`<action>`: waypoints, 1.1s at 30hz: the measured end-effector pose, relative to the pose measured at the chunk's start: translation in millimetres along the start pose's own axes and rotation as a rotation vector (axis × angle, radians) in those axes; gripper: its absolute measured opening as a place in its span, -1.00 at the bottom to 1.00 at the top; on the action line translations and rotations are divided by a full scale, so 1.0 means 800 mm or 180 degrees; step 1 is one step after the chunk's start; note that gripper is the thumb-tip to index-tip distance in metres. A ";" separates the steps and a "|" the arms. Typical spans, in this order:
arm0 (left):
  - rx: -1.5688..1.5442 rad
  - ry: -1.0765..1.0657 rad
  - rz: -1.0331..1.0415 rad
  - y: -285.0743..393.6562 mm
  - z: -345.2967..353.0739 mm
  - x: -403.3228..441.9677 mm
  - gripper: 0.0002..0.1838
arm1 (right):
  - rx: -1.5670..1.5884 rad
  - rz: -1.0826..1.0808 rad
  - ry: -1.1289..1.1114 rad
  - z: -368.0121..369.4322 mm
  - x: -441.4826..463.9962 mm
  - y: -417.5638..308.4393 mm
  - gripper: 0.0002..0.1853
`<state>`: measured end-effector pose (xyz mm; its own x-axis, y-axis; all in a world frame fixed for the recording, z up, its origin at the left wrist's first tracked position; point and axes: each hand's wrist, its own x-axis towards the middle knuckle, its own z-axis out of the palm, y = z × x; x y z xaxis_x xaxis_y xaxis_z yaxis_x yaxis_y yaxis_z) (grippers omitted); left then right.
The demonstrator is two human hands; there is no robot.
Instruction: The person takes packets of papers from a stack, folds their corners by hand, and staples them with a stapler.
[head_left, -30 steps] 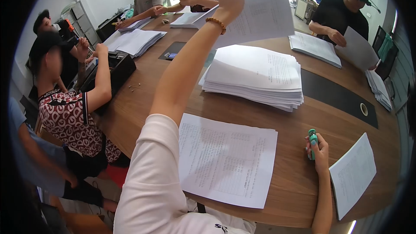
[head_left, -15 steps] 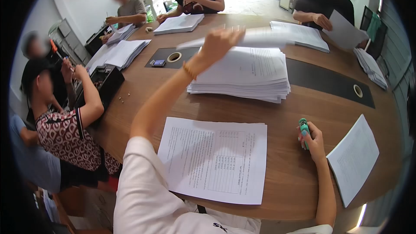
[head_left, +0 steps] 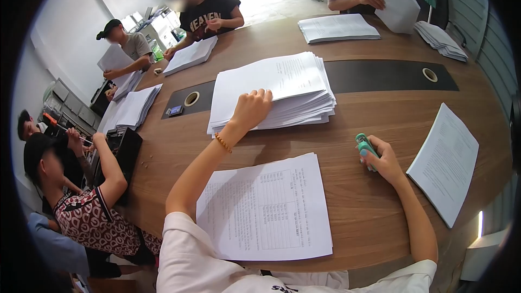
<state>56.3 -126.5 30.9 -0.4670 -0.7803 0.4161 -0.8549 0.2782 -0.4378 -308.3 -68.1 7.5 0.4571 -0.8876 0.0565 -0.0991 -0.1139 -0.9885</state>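
My left hand (head_left: 252, 109) reaches over the tall stack of printed paper (head_left: 301, 109) in the middle of the table. Its fingers are curled on the near edge of the top sheets of paper (head_left: 271, 76), which lie askew on the pile; the thumb is hidden. On the right, my right hand (head_left: 384, 160) is wrapped round a small green stapler (head_left: 364, 149), held just at the tabletop. Directly before me lies a printed document (head_left: 266, 211) with a table on its page, partly covered by my left forearm.
More printed sheets (head_left: 448, 163) lie at the right edge. Tape rolls (head_left: 191, 99) (head_left: 430, 75) rest on the dark strip (head_left: 374, 81). Co-workers sit around the far side with paper piles (head_left: 339, 28). An open black case (head_left: 124, 149) stands at the left.
My left hand has come down from above the stack, and the sheets it swung through the air now lie on top. The right hand still holds the stapler. The view has shifted.
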 end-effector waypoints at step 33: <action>-0.1989 -0.0007 -0.0568 0.083 -0.084 -0.053 -0.53 | -0.3395 -0.1134 0.1146 0.022 -0.007 0.011 -0.47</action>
<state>4.2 -37.1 38.0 -0.3057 -0.8456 0.4376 -0.8900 0.4171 0.1842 -295.8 -56.1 -3.9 0.3495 -0.7857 0.5104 -0.7827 -0.5443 -0.3019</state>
